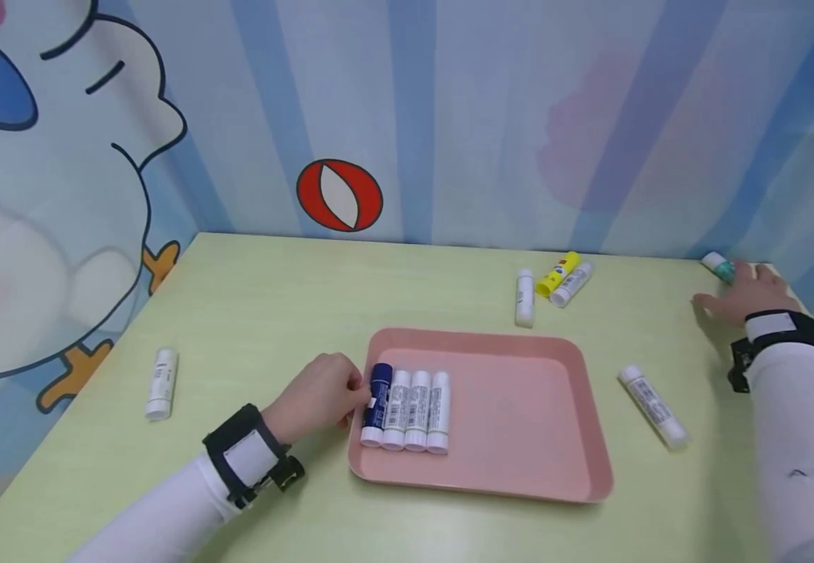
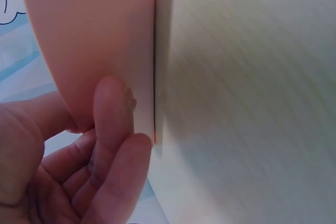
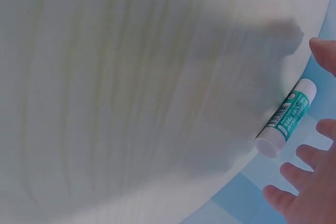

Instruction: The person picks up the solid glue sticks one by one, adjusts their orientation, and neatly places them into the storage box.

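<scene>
A pink tray (image 1: 512, 407) lies on the table. Its left rim is pinched by my left hand (image 1: 322, 397), and the left wrist view shows fingertips (image 2: 111, 103) against the outer wall of the tray (image 2: 94, 30). Inside, along the left side, a dark blue glue stick (image 1: 378, 405) lies beside three white glue sticks (image 1: 417, 410). My right hand (image 1: 751, 295) is stretched out at the far right corner, fingers spread. Close by its fingers is a green-and-white glue stick (image 3: 291, 114); in the right wrist view a gap shows between them.
Behind the tray lie a white glue stick (image 1: 525, 299), a yellow one (image 1: 557, 274) and a pale one (image 1: 571, 283). Another glue stick (image 1: 654, 408) lies right of the tray, and one (image 1: 162, 384) far left. A printed cloth wall (image 1: 477, 125) borders the table's back.
</scene>
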The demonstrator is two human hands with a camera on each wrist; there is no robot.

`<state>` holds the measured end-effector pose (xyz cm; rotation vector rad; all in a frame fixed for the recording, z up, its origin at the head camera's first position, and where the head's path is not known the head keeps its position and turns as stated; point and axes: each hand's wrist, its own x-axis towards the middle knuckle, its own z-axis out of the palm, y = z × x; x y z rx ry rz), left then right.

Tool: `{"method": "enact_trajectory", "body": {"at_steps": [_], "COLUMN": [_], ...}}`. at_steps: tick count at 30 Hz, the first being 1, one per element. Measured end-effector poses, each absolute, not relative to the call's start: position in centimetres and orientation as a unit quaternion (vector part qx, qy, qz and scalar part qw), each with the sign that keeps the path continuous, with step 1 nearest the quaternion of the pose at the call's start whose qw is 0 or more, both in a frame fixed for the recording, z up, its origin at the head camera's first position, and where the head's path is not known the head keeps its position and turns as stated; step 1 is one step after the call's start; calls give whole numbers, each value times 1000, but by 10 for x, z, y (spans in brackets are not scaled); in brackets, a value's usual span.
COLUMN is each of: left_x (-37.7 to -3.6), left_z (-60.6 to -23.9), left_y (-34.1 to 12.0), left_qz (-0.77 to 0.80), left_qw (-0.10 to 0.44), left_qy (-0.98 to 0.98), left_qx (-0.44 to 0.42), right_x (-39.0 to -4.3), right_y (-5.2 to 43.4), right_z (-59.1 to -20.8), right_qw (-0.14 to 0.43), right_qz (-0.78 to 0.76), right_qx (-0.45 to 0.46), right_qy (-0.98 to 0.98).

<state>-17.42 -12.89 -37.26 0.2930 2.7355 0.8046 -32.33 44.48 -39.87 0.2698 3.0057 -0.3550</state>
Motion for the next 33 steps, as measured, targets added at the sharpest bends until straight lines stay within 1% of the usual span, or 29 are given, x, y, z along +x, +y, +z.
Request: {"method": "enact_trajectory", "body": {"at_steps": [4,10,16,21,27,33], "left_x": [-174,-174,-173,-173,-173,-173], "left_z": [-373,-373,-372,-373,-373,-373], "left_y": [-128,-129,-129,-130,-131,-131], "left_qz": [279,280,283,283,288,291], "left_qw": [140,141,145,142,138,141], "left_qy": [945,945,944,944,942,941], "left_qx": [99,92,90,91,99,103], "right_x": [-328,-330,-330,-332,-332,-332], "right_y": [445,448,450,441,428,427], "right_z": [-404,-408,-415,-412,-403,-398], "right_qw": [58,69,63,41,-1,-30], "right_qz": [-107,-113,-119,-96,-52,-57], "right_qx": [120,125,129,130,120,124], "right_qy": [985,983,983,986,991,990]}}
